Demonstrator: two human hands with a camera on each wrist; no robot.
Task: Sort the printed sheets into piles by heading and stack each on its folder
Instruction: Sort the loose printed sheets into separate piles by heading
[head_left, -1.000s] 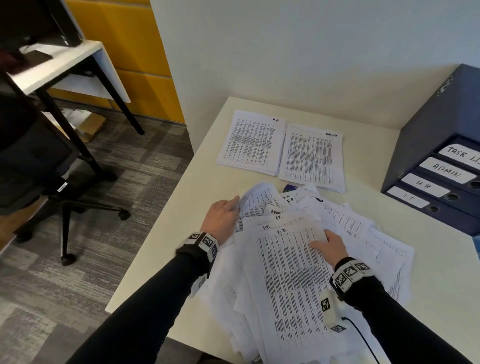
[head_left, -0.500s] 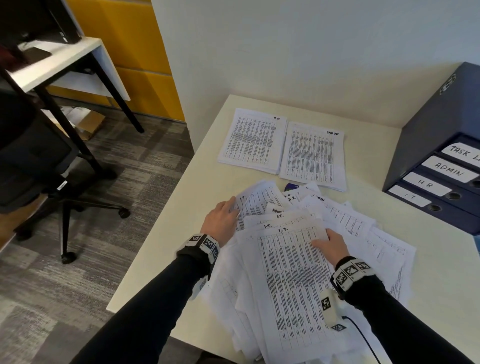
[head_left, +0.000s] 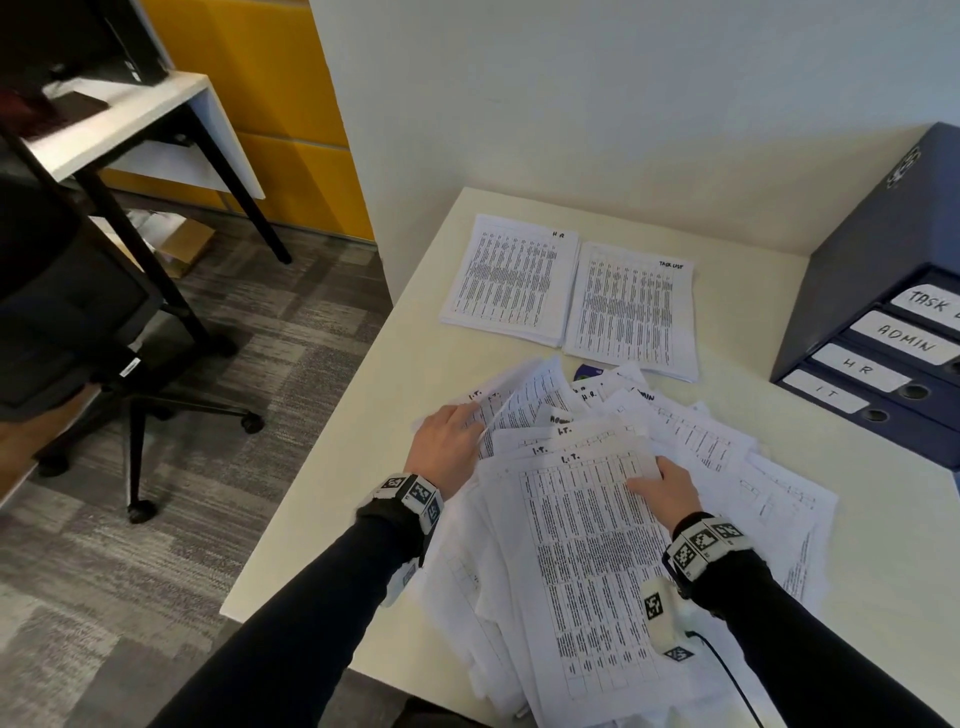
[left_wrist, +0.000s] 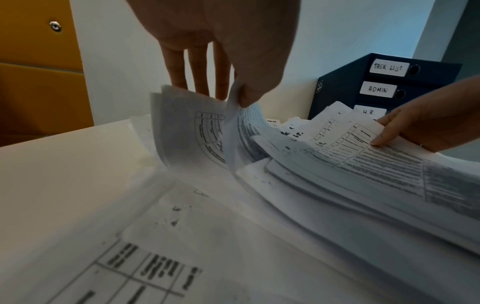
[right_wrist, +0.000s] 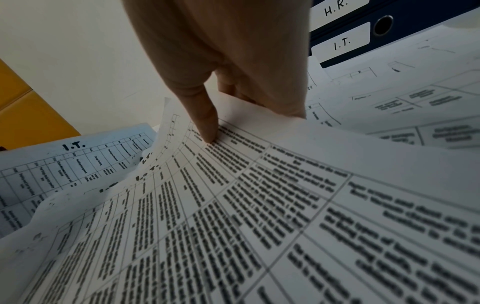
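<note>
Sorting in progress at the near edge of the bench (head_left: 613, 208). The unsorted heap of printed sheets (head_left: 701, 447) lay fanned across the bench's near half, while two squared piles stood toward the far edge: the pile headed H.R. (head_left: 511, 280) and, just beside it to the right, the pile headed TASK LIST (head_left: 631, 306). The labelled folders (head_left: 883, 364) lay stacked at the right edge of the bench, with no sheets on them. The left hand (head_left: 447, 436) pinched the raised corners of a few sheets at the heap's left side, thumb against fingers (left_wrist: 200, 72), the paper curling upward. The right hand (head_left: 667, 486) rested on the top sheet headed I.T. (head_left: 587, 545), thumb (right_wrist: 205, 115) pressing on its printed face and the other fingers curled under its far right corner, so that it gripped that sheet. The step in hand appeared to be gathering the I.T. sheets. To do it well, each heading should be read before a sheet was drawn; several I.T. headings lay overlapped, with ADMIN and H.R. sheets showing among them farther back. Thin paper clings, so the lifted corners should be fanned apart and one hand should steady the heap while the other slid sheets out, lest neighbours be dragged toward the near edge.
</note>
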